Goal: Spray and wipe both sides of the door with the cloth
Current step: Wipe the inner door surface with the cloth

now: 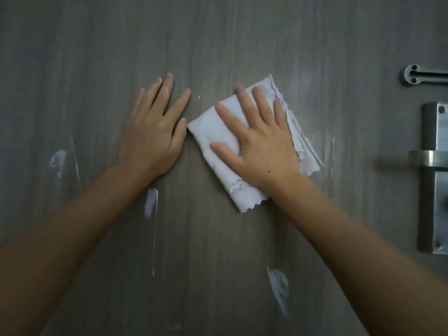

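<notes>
1. The right hand (pixel 257 139) lies flat on the folded white cloth (pixel 242 190), fingers spread and straight, pressing it against the grey wood-grain door (pixel 218 32). Nothing is pinched, so the grip is just palm pressure. If that pressure eases during a stroke, I reckon the cloth slides out from under the palm and drops.

2. The left hand (pixel 155 132) rests open and bare on the door just beside the cloth, its thumb almost touching the cloth's left corner. It holds nothing. A palm leaning on a damp panel could leave fresh prints on a part meant to be clean, or skid if the surface is slick.

3. White foam streaks (pixel 151 202) sit below the left wrist, another patch (pixel 58 160) lies further left, and a long smear (pixel 278 292) runs lower down under the right forearm. All are well apart from the cloth. Left too long, they may run further or dry into marks, and the low ones look easy to miss.

4. The metal handle plate (pixel 434 178) and the small bracket (pixel 421 77) above it stand at the right edge. A wide sweep that way could snag the cloth's scalloped edge or knock knuckles.

5. Both hands push on the door; if it is unlatched, which I cannot tell, it may swing away.

6. No spray bottle is in sight.
</notes>
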{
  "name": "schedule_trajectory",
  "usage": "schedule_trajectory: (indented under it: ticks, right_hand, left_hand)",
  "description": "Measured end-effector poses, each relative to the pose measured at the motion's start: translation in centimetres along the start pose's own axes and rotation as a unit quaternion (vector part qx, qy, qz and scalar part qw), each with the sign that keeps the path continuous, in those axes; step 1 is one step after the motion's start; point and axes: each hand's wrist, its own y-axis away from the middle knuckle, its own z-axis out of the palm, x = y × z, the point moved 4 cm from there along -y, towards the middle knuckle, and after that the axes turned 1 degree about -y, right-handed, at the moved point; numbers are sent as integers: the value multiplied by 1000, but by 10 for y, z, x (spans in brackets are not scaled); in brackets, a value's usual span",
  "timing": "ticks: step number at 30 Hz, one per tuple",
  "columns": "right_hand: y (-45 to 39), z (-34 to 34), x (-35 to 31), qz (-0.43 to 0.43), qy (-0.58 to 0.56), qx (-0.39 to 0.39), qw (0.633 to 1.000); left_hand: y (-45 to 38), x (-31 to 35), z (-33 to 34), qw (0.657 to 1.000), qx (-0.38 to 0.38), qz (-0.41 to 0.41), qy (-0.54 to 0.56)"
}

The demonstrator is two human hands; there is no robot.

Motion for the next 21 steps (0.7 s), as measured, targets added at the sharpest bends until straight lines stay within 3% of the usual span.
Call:
schedule_trajectory:
  ticks: [4,7,11,17,21]
  right_hand:
    - [-53,-6,16,91,15,3,996]
    - [-62,-7,15,102,17,-3,995]
    - [-38,-6,9,80,6,12,997]
    - [58,-6,5,-23,3,-46,999]
    - [40,-12,35,-74,12,-66,995]
  left_hand:
    - [0,-3,0,1000,-20,3,-1]
    - [0,-2,0,1000,-14,2,8]
    - [0,-1,0,1000,-9,3,18]
    - [1,-2,1,1000,0,6,8]
    - [1,-2,1,1000,5,4,10]
